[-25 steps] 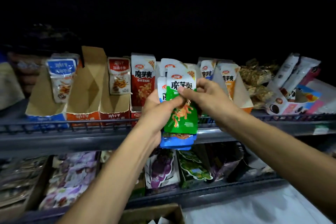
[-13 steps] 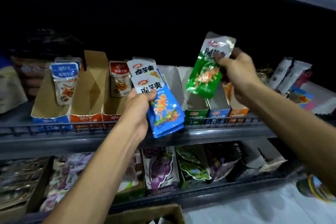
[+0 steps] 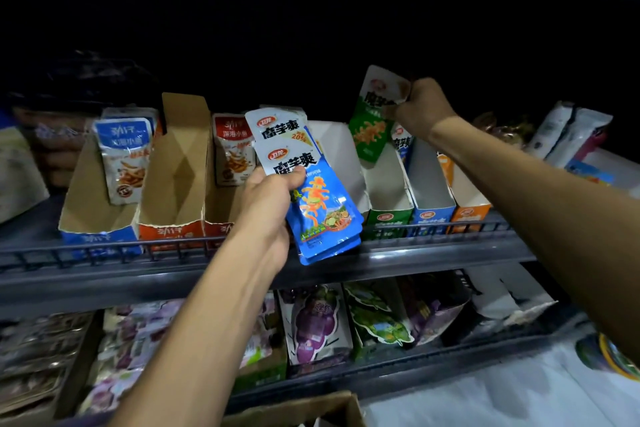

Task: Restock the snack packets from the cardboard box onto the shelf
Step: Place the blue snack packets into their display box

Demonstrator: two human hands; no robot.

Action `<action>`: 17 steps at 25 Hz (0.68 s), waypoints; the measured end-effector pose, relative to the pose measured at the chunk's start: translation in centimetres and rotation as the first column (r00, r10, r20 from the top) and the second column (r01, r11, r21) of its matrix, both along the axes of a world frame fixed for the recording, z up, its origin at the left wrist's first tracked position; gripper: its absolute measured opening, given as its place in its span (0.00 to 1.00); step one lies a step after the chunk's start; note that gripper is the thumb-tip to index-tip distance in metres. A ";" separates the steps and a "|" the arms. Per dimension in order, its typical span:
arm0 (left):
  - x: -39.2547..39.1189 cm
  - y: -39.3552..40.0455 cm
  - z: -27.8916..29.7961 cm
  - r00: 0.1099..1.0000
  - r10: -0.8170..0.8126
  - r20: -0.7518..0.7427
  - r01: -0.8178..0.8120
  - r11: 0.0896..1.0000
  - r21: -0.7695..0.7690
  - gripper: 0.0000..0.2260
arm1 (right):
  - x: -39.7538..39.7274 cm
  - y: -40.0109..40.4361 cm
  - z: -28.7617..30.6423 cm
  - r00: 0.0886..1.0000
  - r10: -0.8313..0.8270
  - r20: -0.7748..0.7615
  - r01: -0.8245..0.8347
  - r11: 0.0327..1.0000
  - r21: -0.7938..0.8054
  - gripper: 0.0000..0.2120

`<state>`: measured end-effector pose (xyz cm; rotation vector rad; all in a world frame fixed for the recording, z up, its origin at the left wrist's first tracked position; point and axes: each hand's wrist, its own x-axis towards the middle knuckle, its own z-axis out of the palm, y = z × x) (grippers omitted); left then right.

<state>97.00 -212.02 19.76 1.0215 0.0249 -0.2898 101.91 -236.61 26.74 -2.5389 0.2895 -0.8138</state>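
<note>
Since half a second ago the right hand (image 3: 420, 104) has carried the green packet (image 3: 372, 118) lower and closer to the row of display cartons, so its bottom edge now hangs just above the green-fronted carton (image 3: 389, 215); its fingers are curled round the packet's white top; the left hand (image 3: 268, 204) has hardly shifted, gripping a fanned stack of blue packets (image 3: 311, 191) by their middle, thumb laid across the front one, in front of the shelf rail (image 3: 433, 229); beside the green-fronted carton stand a blue-fronted carton (image 3: 433, 215) and an orange-fronted carton (image 3: 467, 213), each with a packet or two showing at the back; to the left sit brown-lined cartons, one holding a blue fish-snack packet (image 3: 124, 156), another a red fish-snack packet (image 3: 233, 149); on the lower shelf (image 3: 346, 388) lie grape-printed pouches (image 3: 313, 319); the rim of the cardboard box (image 3: 294, 409) shows at the bottom edge, its contents out of my sight
</note>
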 end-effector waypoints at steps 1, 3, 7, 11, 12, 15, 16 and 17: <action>0.0 0.0 0.1 1.000 -0.002 0.002 0.002 1.000 -0.004 0.06 | 0.1 0.2 -0.1 0.998 -0.001 -0.055 -0.005 0.993 -0.120 0.18; 0.1 0.1 0.2 1.000 -0.019 0.001 0.019 1.000 -0.012 0.06 | 0.3 0.4 -0.3 0.992 -0.001 -0.126 -0.039 0.949 -0.314 0.18; -0.1 -0.2 0.3 0.999 -0.042 -0.001 0.042 0.999 -0.012 0.06 | 0.6 0.4 -0.4 0.983 -0.078 -0.168 -0.010 0.883 -0.470 0.15; -0.3 -0.5 0.2 0.998 -0.059 0.013 0.059 0.998 -0.002 0.06 | 1.1 0.3 -0.7 0.990 -0.095 -0.102 0.007 0.766 -0.643 0.12; -0.4 -0.5 0.2 0.997 -0.069 0.017 0.069 0.998 0.000 0.06 | 1.1 0.4 -1.1 0.990 -0.117 -0.077 0.035 0.739 -0.672 0.12; -0.4 -0.7 0.1 0.997 -0.081 0.009 0.081 0.997 -0.006 0.05 | 0.4 1.0 -1.4 0.975 -0.213 0.068 0.200 0.696 -0.690 0.12; -0.4 -0.8 0.1 0.996 -0.085 0.005 0.085 0.996 -0.004 0.05 | -0.1 1.2 -1.4 0.972 -0.218 0.084 0.218 0.717 -0.662 0.11; -0.4 -0.9 0.1 0.996 -0.088 0.006 0.088 0.996 0.003 0.05 | -0.6 1.4 -1.3 0.978 -0.190 0.084 0.200 0.754 -0.626 0.09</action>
